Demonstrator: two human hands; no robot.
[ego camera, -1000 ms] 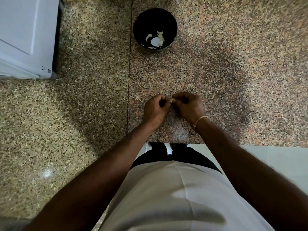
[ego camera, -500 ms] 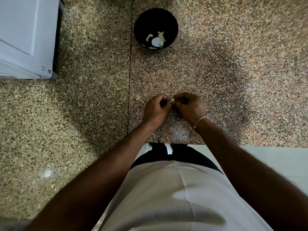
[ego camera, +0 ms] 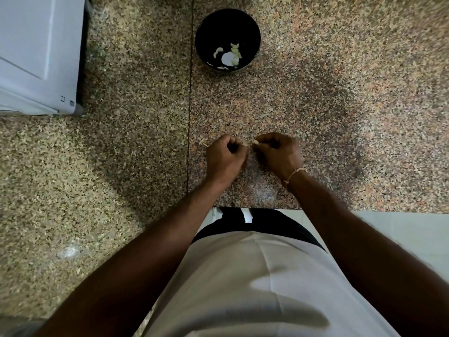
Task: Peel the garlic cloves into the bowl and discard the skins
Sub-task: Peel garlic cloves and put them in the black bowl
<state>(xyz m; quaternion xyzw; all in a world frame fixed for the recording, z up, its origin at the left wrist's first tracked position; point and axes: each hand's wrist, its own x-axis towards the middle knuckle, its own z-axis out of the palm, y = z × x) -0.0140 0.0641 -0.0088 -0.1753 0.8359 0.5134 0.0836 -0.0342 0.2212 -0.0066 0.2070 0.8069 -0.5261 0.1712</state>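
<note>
A black bowl stands at the far middle of the granite counter, with several pale peeled cloves lying in its bottom. Closer to me, both hands meet above the counter. My right hand pinches a small pale garlic clove at its fingertips. My left hand has its fingers curled and pinches a thin strip of skin at the clove's left side. A scrap of dry skin lies on the counter just left of my left hand.
A white appliance fills the far left corner. The speckled granite counter has a seam running away from me left of the hands. Its front edge meets pale floor tiles at the right.
The hands have drawn slightly apart, so a small gap shows between them with the clove at the right fingertips. The bowl has not moved.
</note>
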